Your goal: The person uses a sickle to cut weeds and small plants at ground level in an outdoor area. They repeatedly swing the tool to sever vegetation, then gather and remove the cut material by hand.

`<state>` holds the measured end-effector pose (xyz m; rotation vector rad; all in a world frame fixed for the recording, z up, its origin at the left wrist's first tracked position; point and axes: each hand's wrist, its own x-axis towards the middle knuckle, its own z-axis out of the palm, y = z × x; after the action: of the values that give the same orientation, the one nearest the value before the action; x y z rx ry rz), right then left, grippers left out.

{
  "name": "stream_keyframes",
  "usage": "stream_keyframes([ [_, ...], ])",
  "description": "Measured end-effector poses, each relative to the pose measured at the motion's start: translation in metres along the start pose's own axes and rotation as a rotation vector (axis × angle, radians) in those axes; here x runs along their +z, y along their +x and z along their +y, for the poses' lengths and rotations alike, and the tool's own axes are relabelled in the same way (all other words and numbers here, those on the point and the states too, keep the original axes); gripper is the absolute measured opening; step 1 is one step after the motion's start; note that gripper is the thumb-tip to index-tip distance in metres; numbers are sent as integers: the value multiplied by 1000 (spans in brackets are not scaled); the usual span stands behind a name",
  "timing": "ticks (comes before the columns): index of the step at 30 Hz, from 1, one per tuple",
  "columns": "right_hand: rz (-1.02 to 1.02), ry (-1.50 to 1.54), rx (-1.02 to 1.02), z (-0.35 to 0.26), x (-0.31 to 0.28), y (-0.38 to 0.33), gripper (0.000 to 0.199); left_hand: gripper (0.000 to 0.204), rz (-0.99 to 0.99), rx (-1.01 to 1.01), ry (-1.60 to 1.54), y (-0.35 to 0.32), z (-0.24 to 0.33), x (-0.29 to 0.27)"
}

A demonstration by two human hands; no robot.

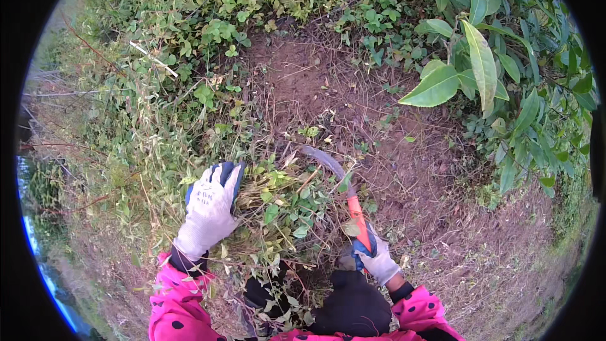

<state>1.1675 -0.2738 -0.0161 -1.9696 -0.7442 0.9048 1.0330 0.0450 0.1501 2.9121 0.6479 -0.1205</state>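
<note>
Sickle: a curved, dull grey blade on an orange-red handle is seen (344,192); the blade arcs up and to the left from the handle, over the bare brown soil.
Weed clump: a tangle of green leaves and dry stems (284,205) is seen just left of the sickle, with the blade curving over its top edge.
Hidden parts: the lower end of the sickle's handle is covered by the glove; the blade's tip is lost among dry stems, and its edge cannot be made out. The base of the weed clump is hidden by leaves.
Right hand: gloved in white and blue (374,257), it is closed around the sickle's handle, at its lower end.
Left hand: gloved alike (210,209), it is laid on the weed clump, left of the sickle and apart from it; whether the stems are gripped cannot be told.
Sleeves: pink cloth with black dots (177,306) is seen below the sickle.
</note>
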Motion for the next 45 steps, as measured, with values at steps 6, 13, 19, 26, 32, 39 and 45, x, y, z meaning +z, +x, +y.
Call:
stream_keyframes([
  [6,-66,-46,-51,-15,3,7,71,81,369,-52,-324,156,-6,17],
  [13,64,220,124,-25,-29,57,61,101,117,-654,283,192,-114,108],
  [19,-40,-29,-231,-163,3,247,58,27,57,-592,171,183,-234,109],
  [26,-166,-363,-175,-49,-23,211,62,24,155,-270,-4,94,-149,104],
  [32,-176,-156,-65,-46,-38,56,68,46,28,-269,-19,-52,-60,180],
  [39,-127,-194,-108,-8,-12,53,65,59,187,-263,295,19,-24,42],
  [45,149,513,-38,-5,26,36,66,79,501,-331,-496,185,6,59],
])
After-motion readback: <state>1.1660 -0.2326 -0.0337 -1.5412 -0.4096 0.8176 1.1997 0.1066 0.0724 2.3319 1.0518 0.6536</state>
